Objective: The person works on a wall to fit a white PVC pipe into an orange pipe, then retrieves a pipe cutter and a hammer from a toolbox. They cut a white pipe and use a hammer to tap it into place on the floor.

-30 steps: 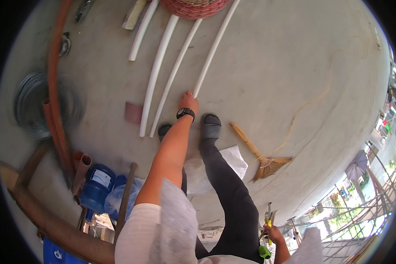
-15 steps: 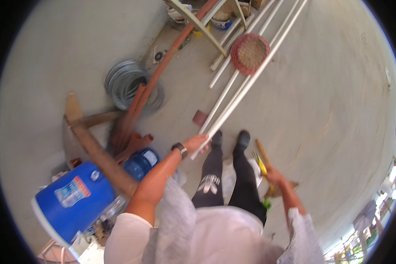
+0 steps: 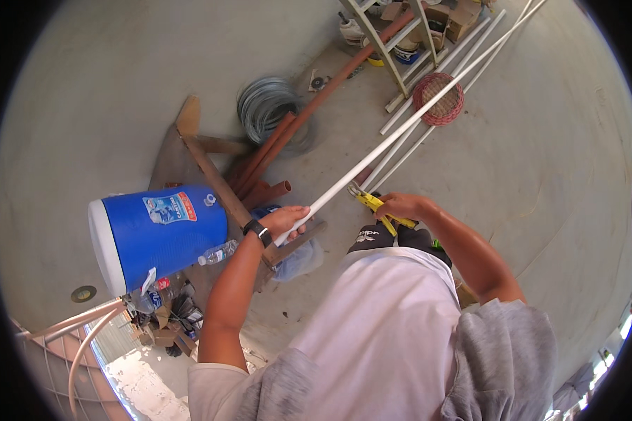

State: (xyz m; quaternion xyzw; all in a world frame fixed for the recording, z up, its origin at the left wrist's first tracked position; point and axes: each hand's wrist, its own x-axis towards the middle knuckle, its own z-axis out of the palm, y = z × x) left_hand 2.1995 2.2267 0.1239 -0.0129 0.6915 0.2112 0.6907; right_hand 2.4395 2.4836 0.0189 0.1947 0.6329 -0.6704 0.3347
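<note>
My left hand (image 3: pixel 288 221), with a dark watch at the wrist, is closed around a long white plastic pipe (image 3: pixel 386 142) near its lower end. The pipe is raised and slants up to the far right, crossing over a red woven basket (image 3: pixel 450 112). In my right hand (image 3: pixel 405 206) is a pipe cutter (image 3: pixel 369 199) with yellow handles and a curved metal jaw. Its handles are spread, and the jaw is close to the held pipe, apparently not around it. My fingers partly hide the handles.
More white pipes (image 3: pixel 400 154) lie on the floor, some under the basket. A ladder (image 3: pixel 386 49), orange pipes (image 3: pixel 344 70) and a wire coil (image 3: pixel 267 112) are farther off. Left are a blue drink cooler (image 3: pixel 130 228), a wooden frame (image 3: pixel 217 179) and a plastic bottle (image 3: pixel 217 252).
My left hand has lifted the pipe's near end, so it now crosses over the basket. My right hand has brought the yellow pipe cutter up and inward, close to the pipe. The view has shifted.
</note>
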